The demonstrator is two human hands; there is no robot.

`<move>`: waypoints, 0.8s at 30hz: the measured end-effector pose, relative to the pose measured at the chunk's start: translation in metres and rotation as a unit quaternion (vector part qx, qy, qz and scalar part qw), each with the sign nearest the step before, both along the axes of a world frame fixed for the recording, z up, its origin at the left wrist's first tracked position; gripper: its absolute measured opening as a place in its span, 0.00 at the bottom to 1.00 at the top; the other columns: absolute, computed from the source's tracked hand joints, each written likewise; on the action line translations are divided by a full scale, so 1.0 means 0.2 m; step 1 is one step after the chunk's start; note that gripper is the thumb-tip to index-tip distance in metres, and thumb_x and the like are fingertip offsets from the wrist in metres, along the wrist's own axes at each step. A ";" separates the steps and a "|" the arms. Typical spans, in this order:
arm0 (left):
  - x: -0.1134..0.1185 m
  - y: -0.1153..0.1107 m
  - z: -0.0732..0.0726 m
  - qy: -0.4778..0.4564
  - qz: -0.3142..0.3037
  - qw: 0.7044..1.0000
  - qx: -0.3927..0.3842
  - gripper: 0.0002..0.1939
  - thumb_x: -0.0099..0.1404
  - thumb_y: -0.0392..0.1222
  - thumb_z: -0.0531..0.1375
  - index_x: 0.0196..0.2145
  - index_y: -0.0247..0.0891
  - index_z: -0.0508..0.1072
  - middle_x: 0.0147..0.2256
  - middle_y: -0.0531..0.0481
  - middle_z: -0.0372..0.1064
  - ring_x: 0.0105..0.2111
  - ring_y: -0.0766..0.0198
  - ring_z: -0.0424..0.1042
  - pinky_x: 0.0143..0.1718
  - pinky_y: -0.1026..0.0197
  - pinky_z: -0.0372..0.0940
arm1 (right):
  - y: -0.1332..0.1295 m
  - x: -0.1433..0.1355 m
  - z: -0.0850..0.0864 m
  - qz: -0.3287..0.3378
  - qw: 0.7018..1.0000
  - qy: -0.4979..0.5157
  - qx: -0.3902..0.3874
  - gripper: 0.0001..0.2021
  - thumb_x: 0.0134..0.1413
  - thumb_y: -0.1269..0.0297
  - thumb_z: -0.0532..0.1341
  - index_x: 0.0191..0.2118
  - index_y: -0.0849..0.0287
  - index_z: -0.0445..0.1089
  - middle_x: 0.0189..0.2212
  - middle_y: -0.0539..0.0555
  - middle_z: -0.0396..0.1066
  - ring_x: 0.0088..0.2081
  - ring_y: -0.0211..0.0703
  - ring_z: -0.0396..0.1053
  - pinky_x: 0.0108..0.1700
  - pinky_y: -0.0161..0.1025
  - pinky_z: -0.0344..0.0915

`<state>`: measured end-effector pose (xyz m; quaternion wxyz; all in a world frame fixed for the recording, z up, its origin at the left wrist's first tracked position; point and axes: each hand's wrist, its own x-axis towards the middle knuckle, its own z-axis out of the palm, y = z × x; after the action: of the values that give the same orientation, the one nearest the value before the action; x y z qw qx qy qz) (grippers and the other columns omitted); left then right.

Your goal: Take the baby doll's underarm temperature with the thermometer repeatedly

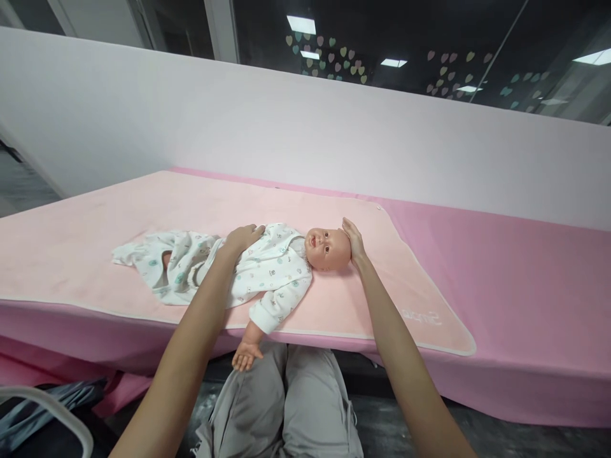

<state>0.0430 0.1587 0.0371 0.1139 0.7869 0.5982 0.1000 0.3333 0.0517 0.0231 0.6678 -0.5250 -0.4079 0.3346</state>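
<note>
Doll [281, 257] on its back on a peach mat [119, 207], head to the right, legs to the left. Head smooth, hard-looking, rounded, with a slight sheen. Garment [252, 277] soft, white, dotted with small prints; loosely wrinkled over the legs, with a gap showing a patch of bare leg.

Left hand [245, 239] palm down on the doll's torso; cannot tell whether its fingers pinch any cloth. Right hand [354, 242] cupped along the crown of the head, fingers extended, touching and not closed round it.

Mat matt and flat, pale piping at its border, rounded corners, faint lettering near the right front corner. Under it, the bench [525, 299] wears smooth pink cloth, creased where it drops at the front.

Edges: mat's front border runs just beside the bench's front edge. Doll's near forearm crosses both, its hand hanging over the grey trousers [286, 407]. White wall [305, 127] bounds the back, dark glass [405, 38] above. Room for moving: flat mat behind the doll and past its feet; mat, then pink cloth, beyond the right hand.
</note>
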 end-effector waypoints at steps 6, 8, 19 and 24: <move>0.00 0.00 -0.01 -0.018 0.004 1.000 -0.004 0.30 0.63 0.57 0.40 0.46 0.36 0.70 0.47 0.36 0.69 0.46 0.45 0.68 0.42 0.53 0.60 | -0.06 -0.03 0.03 0.132 0.987 0.067 -0.056 0.17 0.47 0.49 0.56 0.28 0.60 0.67 0.32 0.57 0.75 0.36 0.49 0.72 0.40 0.44 0.70; 0.00 0.01 -0.01 -0.021 0.006 1.000 -0.003 0.30 0.63 0.57 0.40 0.46 0.36 0.70 0.47 0.36 0.69 0.46 0.45 0.68 0.42 0.52 0.60 | -0.06 -0.03 0.03 0.132 0.988 0.065 -0.052 0.17 0.47 0.49 0.56 0.28 0.60 0.68 0.32 0.57 0.75 0.37 0.49 0.72 0.40 0.45 0.69; 0.00 -0.01 0.01 -0.013 0.008 1.000 -0.002 0.32 0.63 0.58 0.39 0.49 0.35 0.68 0.49 0.35 0.67 0.48 0.44 0.66 0.46 0.50 0.59 | -0.01 -0.01 0.01 0.017 1.000 0.026 0.001 0.19 0.49 0.56 0.57 0.47 0.57 0.67 0.46 0.55 0.71 0.44 0.44 0.70 0.47 0.42 0.65; 0.00 -0.02 0.01 -0.013 0.008 1.000 -0.001 0.31 0.63 0.58 0.39 0.48 0.35 0.69 0.48 0.35 0.68 0.47 0.45 0.67 0.45 0.51 0.60 | -0.07 -0.04 0.05 0.138 0.981 0.118 -0.069 0.15 0.47 0.53 0.57 0.30 0.62 0.70 0.31 0.58 0.75 0.36 0.50 0.73 0.41 0.45 0.69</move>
<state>0.0428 0.1546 0.0388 0.1219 0.7809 0.6026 0.1104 0.3243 0.0384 0.0332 0.6212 -0.4653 -0.3707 0.5101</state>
